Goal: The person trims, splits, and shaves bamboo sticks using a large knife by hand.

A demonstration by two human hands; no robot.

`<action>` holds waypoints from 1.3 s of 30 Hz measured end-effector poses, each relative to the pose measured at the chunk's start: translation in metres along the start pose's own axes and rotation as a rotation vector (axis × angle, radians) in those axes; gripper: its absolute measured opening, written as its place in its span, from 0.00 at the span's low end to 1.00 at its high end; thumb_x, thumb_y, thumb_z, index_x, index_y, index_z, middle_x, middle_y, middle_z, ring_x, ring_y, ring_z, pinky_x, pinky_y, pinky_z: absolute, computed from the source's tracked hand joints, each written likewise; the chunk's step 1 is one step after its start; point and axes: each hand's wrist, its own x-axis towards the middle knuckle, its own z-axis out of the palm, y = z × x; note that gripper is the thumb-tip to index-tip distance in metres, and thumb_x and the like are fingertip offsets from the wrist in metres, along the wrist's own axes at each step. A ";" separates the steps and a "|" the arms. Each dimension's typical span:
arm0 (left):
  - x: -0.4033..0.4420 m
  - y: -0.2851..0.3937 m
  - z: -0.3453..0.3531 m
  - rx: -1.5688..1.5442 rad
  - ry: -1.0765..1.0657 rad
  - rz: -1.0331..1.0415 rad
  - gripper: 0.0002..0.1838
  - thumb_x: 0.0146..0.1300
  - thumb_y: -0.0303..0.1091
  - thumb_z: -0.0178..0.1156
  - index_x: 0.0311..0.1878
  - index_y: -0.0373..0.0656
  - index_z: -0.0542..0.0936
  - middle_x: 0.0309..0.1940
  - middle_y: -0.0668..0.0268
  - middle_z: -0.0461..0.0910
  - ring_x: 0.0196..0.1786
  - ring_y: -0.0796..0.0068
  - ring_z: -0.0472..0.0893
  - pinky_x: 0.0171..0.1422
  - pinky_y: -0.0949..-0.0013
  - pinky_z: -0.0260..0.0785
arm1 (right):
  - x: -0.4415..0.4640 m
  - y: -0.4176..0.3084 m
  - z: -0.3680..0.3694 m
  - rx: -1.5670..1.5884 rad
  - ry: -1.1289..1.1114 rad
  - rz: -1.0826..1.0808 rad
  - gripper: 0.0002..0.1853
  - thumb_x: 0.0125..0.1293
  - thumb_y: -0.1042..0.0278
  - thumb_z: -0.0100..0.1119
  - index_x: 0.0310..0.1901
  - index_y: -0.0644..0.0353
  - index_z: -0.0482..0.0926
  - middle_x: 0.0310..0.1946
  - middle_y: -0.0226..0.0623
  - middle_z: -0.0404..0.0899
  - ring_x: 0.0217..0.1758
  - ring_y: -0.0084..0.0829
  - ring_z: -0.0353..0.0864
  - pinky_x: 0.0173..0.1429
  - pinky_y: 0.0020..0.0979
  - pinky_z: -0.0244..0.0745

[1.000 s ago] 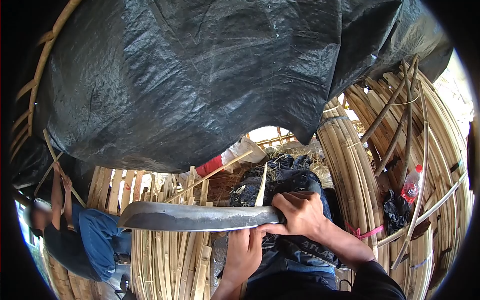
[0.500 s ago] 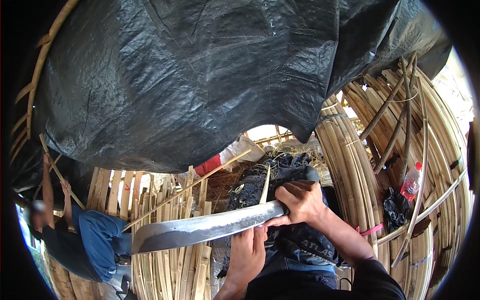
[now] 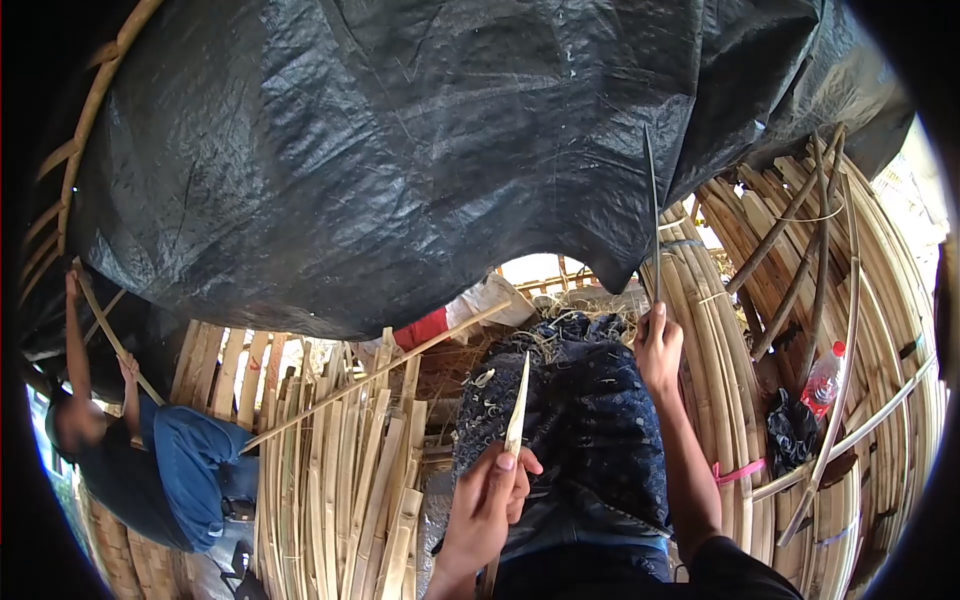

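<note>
My left hand (image 3: 482, 512) is closed around a pale bamboo strip (image 3: 519, 415), its sharpened tip pointing up and its lower end showing below the wrist. To the right, my right hand (image 3: 658, 352) grips a machete (image 3: 654, 215); the handle is mostly hidden in the fist. The blade stands upright, seen edge-on as a thin dark line in front of the black tarp, apart from the strip. Across my lap lies a dark patterned cloth (image 3: 590, 430) with pale shavings (image 3: 540, 345) on its far part.
A black tarp (image 3: 430, 180) hangs ahead. Bundled bamboo slats (image 3: 700, 330) stand at right, near a red-labelled bottle (image 3: 823, 382) and black plastic bag (image 3: 790, 430). More slats (image 3: 330, 470) stand at left. Beyond them a person (image 3: 130, 450) holds a long stick (image 3: 110, 330).
The machete has swung from lying across the strip to upright at the right, with my right hand moving away. My left hand still holds the strip, now lower in view.
</note>
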 end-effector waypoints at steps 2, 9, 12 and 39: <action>0.005 -0.001 -0.001 -0.080 -0.016 -0.056 0.20 0.85 0.45 0.45 0.44 0.36 0.74 0.19 0.78 0.59 0.20 0.90 0.56 0.24 0.79 0.49 | -0.023 -0.009 -0.003 0.069 -0.050 0.057 0.36 0.82 0.38 0.43 0.22 0.60 0.71 0.14 0.30 0.68 0.18 0.21 0.70 0.23 0.27 0.62; 0.021 -0.011 -0.010 -0.323 -0.198 -0.093 0.25 0.83 0.56 0.42 0.32 0.47 0.66 0.16 0.78 0.55 0.17 0.85 0.53 0.19 0.77 0.47 | -0.080 -0.054 0.004 0.012 -0.410 -0.247 0.35 0.76 0.33 0.49 0.27 0.62 0.76 0.16 0.33 0.71 0.18 0.30 0.74 0.25 0.33 0.66; 0.025 -0.019 -0.014 -0.542 -0.339 -0.118 0.26 0.84 0.55 0.42 0.31 0.47 0.65 0.17 0.75 0.57 0.18 0.85 0.54 0.20 0.75 0.47 | -0.093 -0.079 0.011 -0.129 -0.530 -0.556 0.34 0.68 0.29 0.58 0.30 0.60 0.79 0.20 0.38 0.75 0.21 0.45 0.80 0.29 0.40 0.75; 0.019 -0.020 -0.018 -0.500 -0.250 -0.146 0.24 0.83 0.53 0.46 0.36 0.43 0.73 0.17 0.78 0.56 0.19 0.86 0.52 0.21 0.76 0.46 | -0.038 0.001 0.028 0.129 -0.123 -0.101 0.35 0.83 0.39 0.40 0.27 0.64 0.74 0.15 0.29 0.69 0.17 0.20 0.70 0.22 0.27 0.63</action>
